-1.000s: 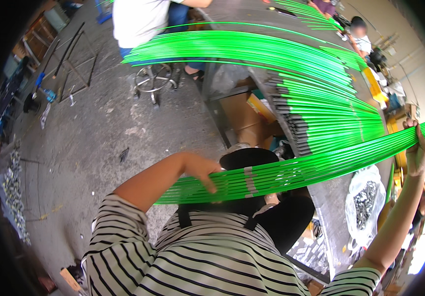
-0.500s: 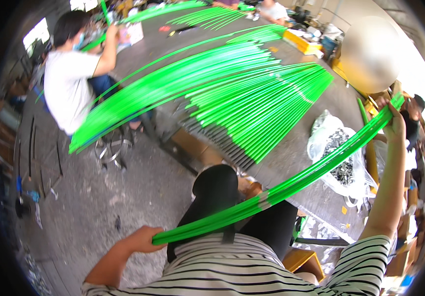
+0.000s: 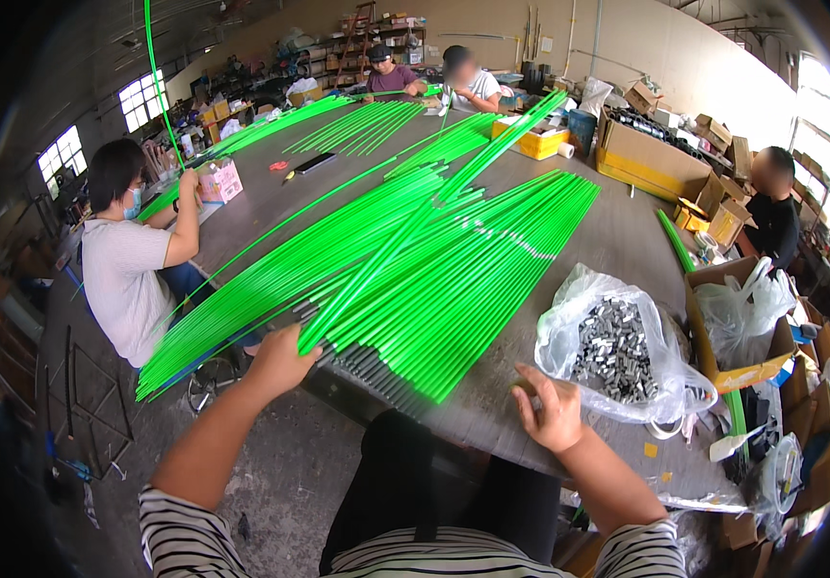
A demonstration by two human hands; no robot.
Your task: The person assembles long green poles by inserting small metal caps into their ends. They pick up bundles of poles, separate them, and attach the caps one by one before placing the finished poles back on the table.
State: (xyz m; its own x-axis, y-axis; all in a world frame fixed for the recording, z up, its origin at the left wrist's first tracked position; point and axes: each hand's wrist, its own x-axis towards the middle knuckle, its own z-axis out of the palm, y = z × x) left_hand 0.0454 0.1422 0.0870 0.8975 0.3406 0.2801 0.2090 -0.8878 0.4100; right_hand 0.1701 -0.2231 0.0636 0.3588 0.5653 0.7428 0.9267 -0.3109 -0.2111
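Observation:
My left hand [image 3: 280, 366] is closed around the near end of a bundle of long green rods [image 3: 391, 249]. The bundle slants away to the far right, above or across other green rods on the table; I cannot tell whether it rests on them. A fan of green rods [image 3: 502, 279] with dark near ends lies just to its right. My right hand [image 3: 552, 412] holds nothing, its fingers apart and partly bent, over the table's near part. Beside it is a clear plastic bag [image 3: 564, 306] of small dark and silvery pieces [image 3: 617, 347].
More green rods [image 3: 271, 270] spread leftward past the table edge. A person in a white top [image 3: 126, 260] sits at the left; others sit at the far side and right. Cardboard boxes [image 3: 651, 159] and a yellow box [image 3: 535, 142] stand along the table's far right.
The rod bundle, earlier held in both hands across my body, has swung to point away over the table. My right hand has let go of its other end and moved down beside the bag.

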